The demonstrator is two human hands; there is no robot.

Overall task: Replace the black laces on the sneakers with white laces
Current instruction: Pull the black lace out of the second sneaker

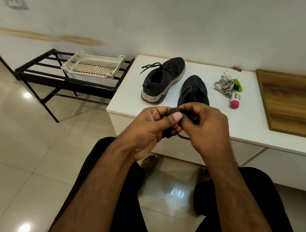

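A bundled black lace point(176, 112) is gripped by both hands, left hand point(153, 130) & right hand point(205, 128), fingers curled round it, just above the white table point(130, 102) edge. The lace-less dark knit sneaker point(194, 91) is seen behind the hands, the laced dark sneaker point(164, 79) to its left, pale grey-white laces point(224, 86) heaped to its right.

white bench point(126, 99) | two black sneakers point(164, 79) | white laces point(224, 86) | pink-capped bottle point(235, 101)
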